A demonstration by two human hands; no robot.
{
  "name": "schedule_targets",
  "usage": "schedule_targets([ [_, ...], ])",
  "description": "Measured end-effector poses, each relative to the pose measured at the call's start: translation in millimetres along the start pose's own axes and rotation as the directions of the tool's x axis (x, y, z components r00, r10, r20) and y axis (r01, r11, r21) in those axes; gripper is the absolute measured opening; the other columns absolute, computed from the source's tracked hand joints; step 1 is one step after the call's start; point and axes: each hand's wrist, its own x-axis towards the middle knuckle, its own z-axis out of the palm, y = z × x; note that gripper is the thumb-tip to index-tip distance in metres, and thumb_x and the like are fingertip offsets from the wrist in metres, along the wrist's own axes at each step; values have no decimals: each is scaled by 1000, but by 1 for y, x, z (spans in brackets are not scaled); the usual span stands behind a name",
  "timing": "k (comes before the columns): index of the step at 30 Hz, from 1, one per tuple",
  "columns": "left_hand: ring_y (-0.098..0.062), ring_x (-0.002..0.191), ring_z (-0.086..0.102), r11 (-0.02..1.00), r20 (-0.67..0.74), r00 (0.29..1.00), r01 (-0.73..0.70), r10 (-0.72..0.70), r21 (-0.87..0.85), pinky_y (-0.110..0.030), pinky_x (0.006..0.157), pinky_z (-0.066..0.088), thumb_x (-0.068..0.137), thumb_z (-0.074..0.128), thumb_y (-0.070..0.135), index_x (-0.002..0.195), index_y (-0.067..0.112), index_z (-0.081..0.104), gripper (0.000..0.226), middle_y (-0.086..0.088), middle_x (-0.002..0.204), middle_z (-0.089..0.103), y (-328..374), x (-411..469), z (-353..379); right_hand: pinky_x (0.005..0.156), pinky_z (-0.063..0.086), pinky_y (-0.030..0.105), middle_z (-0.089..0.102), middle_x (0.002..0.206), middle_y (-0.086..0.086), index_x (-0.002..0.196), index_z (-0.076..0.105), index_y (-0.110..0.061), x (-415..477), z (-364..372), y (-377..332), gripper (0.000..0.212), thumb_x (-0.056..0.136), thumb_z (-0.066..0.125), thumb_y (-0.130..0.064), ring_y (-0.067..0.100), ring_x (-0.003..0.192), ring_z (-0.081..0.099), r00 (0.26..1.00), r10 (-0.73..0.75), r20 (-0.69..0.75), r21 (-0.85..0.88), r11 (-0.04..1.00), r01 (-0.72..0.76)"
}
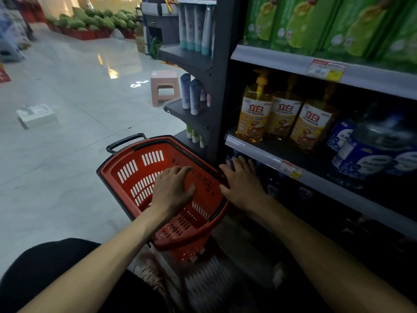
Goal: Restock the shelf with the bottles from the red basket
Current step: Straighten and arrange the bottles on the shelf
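A red basket with black handles stands on the floor beside the shelf; no bottle shows inside it. My left hand hovers over the basket's inside, fingers spread, holding nothing. My right hand is at the basket's right rim, reaching toward the dark lower shelf, fingers apart and empty. On the middle shelf stand three yellow pump bottles and large blue-labelled bottles. Dark bottles on the lower shelf are hard to make out.
Green refill packs fill the top shelf. The shelf's end rack holds tubes. A pink stool and a white foam box sit on the tiled floor. Melons are piled far back. My knee and shoe are at the bottom left.
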Motion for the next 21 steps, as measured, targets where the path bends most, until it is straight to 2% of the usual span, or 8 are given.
schedule_targets([
  [3,-25,124,57,993,-48,998,-35,30,-111,-44,100,51,93,63,44,145,26,53,55,-6,135,63,34,20,-11,123,17,54,25,160,14,153,35,-27,6,-19,14,67,94,59,-49,35,150,18,993,103,-52,98,990,-97],
  [6,-24,118,61,974,-38,999,1,-10,-229,-44,93,55,90,60,50,141,29,55,56,-4,130,64,62,37,-18,114,35,51,40,150,12,145,45,-26,12,-31,26,62,90,60,-51,34,139,37,973,192,-125,215,963,-162],
  [8,-22,109,65,940,-16,999,40,-48,-340,-45,88,58,83,55,57,136,32,57,60,-2,122,67,79,47,-21,105,45,46,45,145,11,143,50,-25,14,-40,33,60,89,63,-48,33,131,47,955,260,-144,342,918,-199],
  [10,-22,103,68,891,17,998,64,-63,-449,-46,85,59,82,59,51,133,29,59,56,-1,115,69,95,57,-24,98,50,42,50,138,9,139,53,-23,17,-49,40,56,89,67,-45,30,123,54,940,309,-143,457,863,-214],
  [13,-19,101,69,836,50,996,84,-67,-543,-46,88,59,89,67,39,135,24,59,49,4,109,68,114,74,-27,89,52,37,55,134,6,139,52,-21,25,-62,49,52,92,68,-35,26,115,57,918,394,-46,666,697,-266],
  [17,-17,102,69,736,47,996,92,-82,-671,-45,88,60,84,64,44,125,25,62,46,4,110,70,134,102,-20,85,48,34,59,125,5,135,55,-14,45,-77,61,43,95,66,-24,22,104,56,848,515,121,845,394,-360],
  [19,-15,96,70,670,53,994,107,-100,-735,-47,85,61,88,69,41,120,30,61,35,10,103,68,141,116,-13,86,44,34,59,124,8,133,55,-10,56,-77,68,44,94,68,-24,22,104,53,819,551,158,877,304,-373],
  [21,-13,94,69,618,69,991,127,-117,-776,-48,83,62,89,72,40,120,32,61,34,12,102,68,144,129,0,85,42,33,60,124,7,133,55,-10,67,-68,75,47,92,72,-24,20,101,51,802,577,155,900,252,-355],
])
